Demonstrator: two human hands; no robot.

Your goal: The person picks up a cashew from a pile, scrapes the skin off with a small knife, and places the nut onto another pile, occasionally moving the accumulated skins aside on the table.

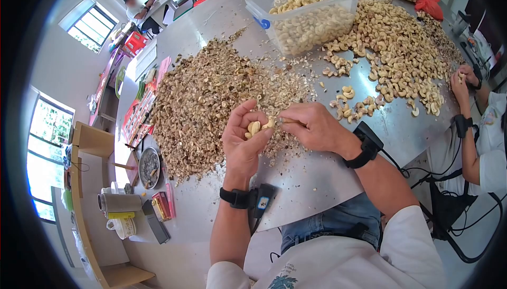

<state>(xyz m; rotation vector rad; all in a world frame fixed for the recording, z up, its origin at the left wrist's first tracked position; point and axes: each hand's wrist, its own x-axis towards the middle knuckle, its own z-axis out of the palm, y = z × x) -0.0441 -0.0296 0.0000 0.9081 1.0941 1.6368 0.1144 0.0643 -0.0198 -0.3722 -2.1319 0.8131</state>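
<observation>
My left hand (244, 136) is curled palm up around a few pale cashews (254, 128), with one cashew (269, 124) at its thumb and fingertip. Close on its right, my right hand (311, 126) is pinched around a small thin tool, whose tip points at that cashew; the tool is mostly hidden by the fingers. Both hands are above the metal table (296, 188), at the near edge of a large heap of brown skins and shell bits (200, 99). Loose cashews (355, 110) lie to the right of my right hand.
A clear plastic bin (317, 30) of cashews stands at the back, beside a big cashew pile (396, 51). A co-worker's hands (465, 78) are at the right. A metal bowl (149, 167) sits at left, near a grey cup (120, 203). Another person (138, 12) sits far behind.
</observation>
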